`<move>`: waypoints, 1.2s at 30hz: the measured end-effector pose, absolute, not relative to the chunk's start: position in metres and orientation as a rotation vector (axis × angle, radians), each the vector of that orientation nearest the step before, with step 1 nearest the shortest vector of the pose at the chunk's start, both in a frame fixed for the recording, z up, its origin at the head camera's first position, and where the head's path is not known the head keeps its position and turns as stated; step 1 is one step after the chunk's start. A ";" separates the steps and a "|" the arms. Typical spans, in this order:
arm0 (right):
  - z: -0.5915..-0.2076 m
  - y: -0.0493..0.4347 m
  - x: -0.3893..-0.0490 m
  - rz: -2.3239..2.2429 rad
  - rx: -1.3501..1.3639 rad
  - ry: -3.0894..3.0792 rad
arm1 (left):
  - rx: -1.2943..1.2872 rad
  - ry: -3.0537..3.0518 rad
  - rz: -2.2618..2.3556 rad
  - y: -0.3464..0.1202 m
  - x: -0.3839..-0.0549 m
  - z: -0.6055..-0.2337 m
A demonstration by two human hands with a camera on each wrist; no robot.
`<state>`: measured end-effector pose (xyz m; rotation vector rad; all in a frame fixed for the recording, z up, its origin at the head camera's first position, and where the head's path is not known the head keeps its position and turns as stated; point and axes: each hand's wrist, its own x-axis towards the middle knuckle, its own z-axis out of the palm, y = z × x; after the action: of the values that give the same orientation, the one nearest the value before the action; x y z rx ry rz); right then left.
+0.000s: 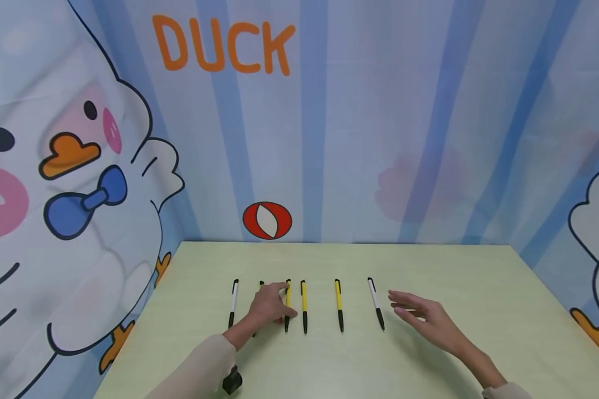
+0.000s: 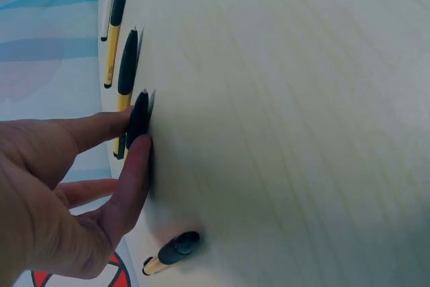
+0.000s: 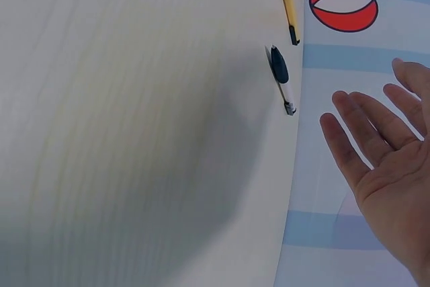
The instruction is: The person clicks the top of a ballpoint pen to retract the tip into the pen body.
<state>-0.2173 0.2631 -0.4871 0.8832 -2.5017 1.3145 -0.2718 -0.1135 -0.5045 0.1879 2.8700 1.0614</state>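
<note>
In the head view several ballpoint pens stand in a row, tips toward me. My left hand (image 1: 271,303) pinches a yellow pen (image 1: 288,293) between thumb and finger; in the left wrist view the digits lie on either side of its black grip (image 2: 139,113). Just right of it lies another yellow pen (image 1: 304,305), then a yellow pen (image 1: 339,305) and a white pen (image 1: 376,302). Left of the hand are a white pen (image 1: 233,302) and a yellow pen (image 1: 262,283), largely hidden behind the hand. My right hand (image 1: 429,321) hovers with fingers extended, right of the row.
The pale yellow table (image 1: 469,277) backs onto a blue striped curtain (image 1: 359,138) printed with ducks and lettering. A small black object (image 1: 232,380) shows beneath the left sleeve (image 1: 204,363).
</note>
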 end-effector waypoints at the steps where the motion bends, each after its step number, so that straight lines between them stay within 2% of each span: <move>1: -0.488 0.263 -0.217 1.314 0.883 -2.502 | 0.189 2.870 1.054 -0.112 -0.272 -0.504; 13: -0.489 0.260 -0.215 1.311 0.836 -2.531 | 0.203 2.769 1.200 -0.113 -0.262 -0.486; 22: -0.495 0.256 -0.219 1.318 0.904 -2.435 | 0.255 2.507 1.570 -0.114 -0.243 -0.473; 36: -0.480 0.223 -0.224 1.431 0.813 -2.590 | 0.347 2.200 1.796 -0.087 -0.220 -0.453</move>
<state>-0.2239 0.2228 -0.4797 0.8125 -2.5903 1.4310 -0.2200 -0.0871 -0.4528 0.3469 2.2004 1.7963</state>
